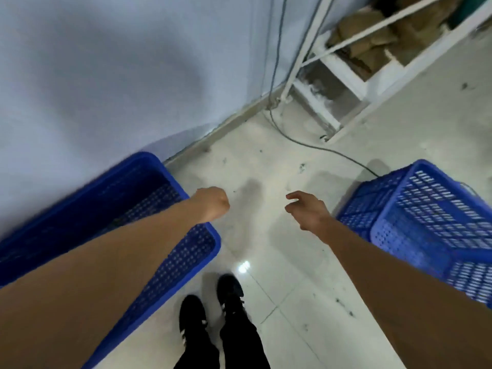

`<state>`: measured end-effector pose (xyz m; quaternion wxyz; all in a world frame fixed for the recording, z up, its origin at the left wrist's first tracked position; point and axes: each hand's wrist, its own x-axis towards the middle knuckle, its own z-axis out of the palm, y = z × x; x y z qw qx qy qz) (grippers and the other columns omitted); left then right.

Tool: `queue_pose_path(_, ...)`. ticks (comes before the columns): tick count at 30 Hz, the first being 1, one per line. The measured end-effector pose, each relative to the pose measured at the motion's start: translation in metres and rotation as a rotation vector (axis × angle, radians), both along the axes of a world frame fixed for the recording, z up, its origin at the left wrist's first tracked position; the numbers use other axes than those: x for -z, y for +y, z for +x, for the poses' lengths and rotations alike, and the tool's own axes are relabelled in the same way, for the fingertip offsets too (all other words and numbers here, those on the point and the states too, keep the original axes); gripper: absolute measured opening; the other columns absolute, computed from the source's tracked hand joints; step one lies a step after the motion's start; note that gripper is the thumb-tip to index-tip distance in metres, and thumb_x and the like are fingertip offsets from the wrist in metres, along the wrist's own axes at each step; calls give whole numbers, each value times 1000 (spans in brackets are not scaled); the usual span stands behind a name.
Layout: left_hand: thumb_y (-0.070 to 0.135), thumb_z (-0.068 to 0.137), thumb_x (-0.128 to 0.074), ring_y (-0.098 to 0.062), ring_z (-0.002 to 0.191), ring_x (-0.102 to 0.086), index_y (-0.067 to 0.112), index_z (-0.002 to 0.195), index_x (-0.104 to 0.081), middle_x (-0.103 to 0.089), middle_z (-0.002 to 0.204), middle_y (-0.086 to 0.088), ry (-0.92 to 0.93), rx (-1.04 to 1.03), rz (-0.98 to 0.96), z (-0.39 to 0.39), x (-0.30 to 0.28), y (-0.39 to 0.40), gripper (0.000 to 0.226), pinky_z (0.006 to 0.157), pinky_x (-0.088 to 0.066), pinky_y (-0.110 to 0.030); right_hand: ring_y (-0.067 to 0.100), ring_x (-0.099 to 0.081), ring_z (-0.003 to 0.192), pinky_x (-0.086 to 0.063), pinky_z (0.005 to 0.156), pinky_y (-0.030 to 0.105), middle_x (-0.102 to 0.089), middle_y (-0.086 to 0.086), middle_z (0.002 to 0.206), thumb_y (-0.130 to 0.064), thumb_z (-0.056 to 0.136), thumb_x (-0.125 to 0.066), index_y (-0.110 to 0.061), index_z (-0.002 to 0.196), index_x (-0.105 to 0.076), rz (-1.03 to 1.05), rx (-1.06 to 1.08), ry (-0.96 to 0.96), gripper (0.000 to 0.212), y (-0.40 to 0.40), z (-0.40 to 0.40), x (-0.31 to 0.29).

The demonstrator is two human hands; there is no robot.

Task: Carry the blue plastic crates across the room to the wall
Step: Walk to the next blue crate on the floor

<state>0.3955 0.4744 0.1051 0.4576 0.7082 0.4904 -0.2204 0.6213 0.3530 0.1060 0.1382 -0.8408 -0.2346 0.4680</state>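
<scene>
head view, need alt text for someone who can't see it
Looking down, a person's empty left hand and right hand reach forward between two blue crates: the left crate against the wall, the right crate on the floor.

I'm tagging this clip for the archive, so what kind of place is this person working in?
Probably a storeroom or small warehouse. Blue plastic crates sit on a scuffed tiled floor, a white metal rack holds what look like brown sacks, and a loose cable trails along the bare wall.
</scene>
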Motion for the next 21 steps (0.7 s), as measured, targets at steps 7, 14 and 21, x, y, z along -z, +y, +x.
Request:
queue_pose_path(7,30,94,-50,-23,104,-59,26,125,-63,-63,128,-4,-26,322,1,173,-27,-78,34,86,-45,-26,32,-64,105,-58,85,40,-71,12,122,-14,95,-60,-20,132,-69,6,333,-112,38,-145,136,-50)
queue_pose_path(14,24,94,-56,-27,119,-61,17,120,-67,-68,127,-6,-8,576,109,291,-28,-151,29,90,-42,-24,23,-52,75,-60,84,50,-60,6,86,-11,98,-58,-15,127,-70,-12,633,-101,33,-283,221,-65)
queue_pose_path(21,25,95,-56,-34,114,-64,13,121,-67,-66,128,-13,45,632,72,416,-14,-213,30,102,-51,-41,28,-58,98,-60,88,48,-63,15,117,-13,97,-59,-15,119,-73,-35,937,-105,26,-412,308,-55)
